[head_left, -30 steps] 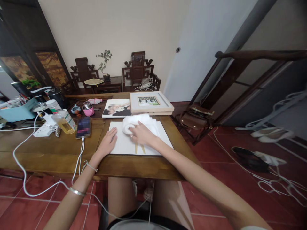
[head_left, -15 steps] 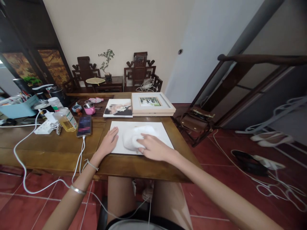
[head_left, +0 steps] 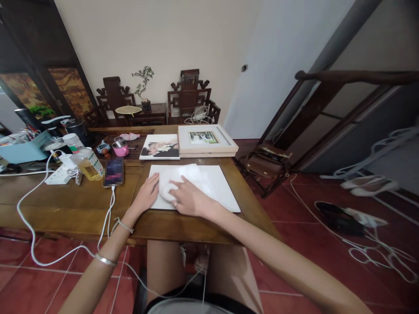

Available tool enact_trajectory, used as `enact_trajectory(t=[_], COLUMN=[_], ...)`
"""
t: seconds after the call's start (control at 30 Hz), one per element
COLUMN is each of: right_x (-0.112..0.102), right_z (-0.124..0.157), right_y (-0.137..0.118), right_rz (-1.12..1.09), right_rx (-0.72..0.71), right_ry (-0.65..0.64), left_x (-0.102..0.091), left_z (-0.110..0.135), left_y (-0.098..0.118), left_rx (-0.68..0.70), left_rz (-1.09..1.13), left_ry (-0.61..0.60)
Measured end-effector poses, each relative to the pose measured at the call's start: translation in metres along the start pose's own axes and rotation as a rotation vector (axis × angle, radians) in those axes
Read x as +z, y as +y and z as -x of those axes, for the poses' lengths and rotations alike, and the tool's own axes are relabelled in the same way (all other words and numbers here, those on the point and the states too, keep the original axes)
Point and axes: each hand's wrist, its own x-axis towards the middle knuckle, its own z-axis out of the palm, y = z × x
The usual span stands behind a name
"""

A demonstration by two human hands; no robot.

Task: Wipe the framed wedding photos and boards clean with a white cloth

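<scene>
A flat white rectangular panel lies near the table's front edge. My left hand rests on its left edge with the fingers stretched out, holding nothing. My right hand presses a bunched white cloth onto the left part of the panel. The cloth is slightly blurred, and its lower side is hidden against the surface. Only a short gap separates it from my left fingertips.
Behind the panel lie a photo print and stacked pale picture frames. To the left are a phone on a charging cable, a bottle of yellow liquid, a power strip and a pink cup. A wooden chair stands right.
My right hand has slid left across the panel with the white cloth, from its middle toward my left hand. The left hand stays at the panel's left edge.
</scene>
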Motion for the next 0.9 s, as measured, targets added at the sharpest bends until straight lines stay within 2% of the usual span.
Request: enact_trajectory(t=[0.13,0.27,0.37,0.47,0.6,0.67,0.73,0.8,0.9], right_x=[-0.016,-0.025,-0.021,-0.012,-0.001,0.005,0.009,0.009,0.002], right_z=[0.042,0.059,0.048,0.02,-0.024,-0.038,-0.041,-0.035,-0.012], right_y=[-0.024,-0.02,0.0,0.02,0.022,0.013,0.0,-0.012,-0.028], right_rz=[-0.084,-0.101,-0.054,-0.008,0.017,0.013,-0.007,-0.04,-0.099], right_rx=[-0.062,0.023,0.16,0.311,0.388,0.312,0.153,-0.021,-0.166], right_ry=[-0.013,-0.051,-0.037,0.008,0.079,0.109,0.124,0.122,0.079], left_x=[0.0,0.001,0.002,0.002,-0.003,-0.007,-0.012,-0.015,-0.016], left_z=[0.001,0.001,0.001,0.0,0.0,-0.001,-0.001,-0.002,-0.002], left_y=[0.0,-0.001,-0.001,0.001,0.008,0.011,0.014,0.015,0.017], left_rx=[0.013,0.01,0.004,-0.023,-0.109,-0.154,-0.187,-0.209,-0.221], left_rz=[-0.018,-0.027,-0.015,0.028,0.186,0.299,0.396,0.453,0.478], left_ry=[-0.009,-0.006,-0.005,0.005,0.06,0.124,0.196,0.254,0.286])
